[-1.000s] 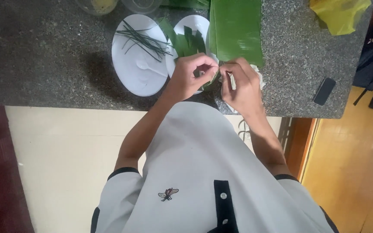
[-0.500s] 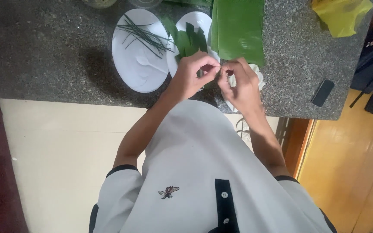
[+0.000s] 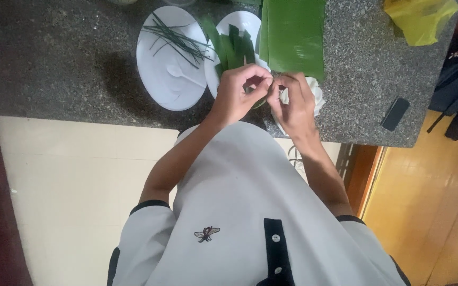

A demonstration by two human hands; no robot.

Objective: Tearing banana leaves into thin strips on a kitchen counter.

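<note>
My left hand (image 3: 238,94) and my right hand (image 3: 292,103) meet fingertip to fingertip at the near edge of a dark granite counter (image 3: 54,58). Both pinch a small green leaf strip (image 3: 260,100), mostly hidden by the fingers. Just beyond the left hand, a white plate (image 3: 228,26) holds several wider green leaf strips. Left of it, another white plate (image 3: 168,79) carries thin green stalks and a white spoon. Under the right hand a white dish (image 3: 316,95) shows in part.
A large folded banana leaf (image 3: 295,34) lies behind the hands. A yellow plastic bag (image 3: 420,18) sits at the far right of the counter, and a black phone (image 3: 396,114) lies near its front right edge. Cream floor is on the left, orange floor on the right.
My hands have drawn closer together, fingertips now touching over the leaf strip. The view has shifted slightly; the plates and leaf have not moved.
</note>
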